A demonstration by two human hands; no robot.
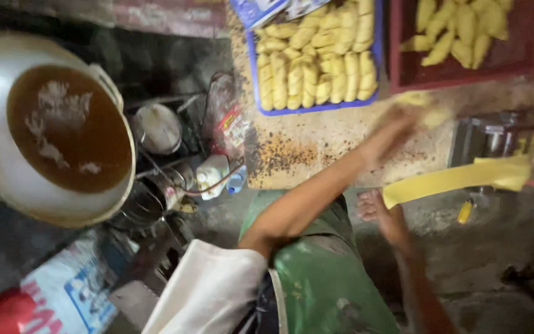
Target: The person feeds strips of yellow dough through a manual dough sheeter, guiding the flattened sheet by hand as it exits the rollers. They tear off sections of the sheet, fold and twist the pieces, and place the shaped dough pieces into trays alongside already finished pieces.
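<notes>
We saw the left hand stretched out over the floury counter, just below the blue tray, its fingers blurred around a small yellow lump of dough; we could not tell whether they pinched it or only lay against it. The right hand sat nearer the body than the blue tray, below the counter's edge, fingers spread and cupped under the near end of a long yellow dough strip. That strip ran from the hand up to a metal roller machine, right of the blue tray. The blue tray held rows of folded yellow pastries; a red tray just right of it held more. Well left of the blue tray stood a wide pan of dark oil. A green apron covered the person's front.
</notes>
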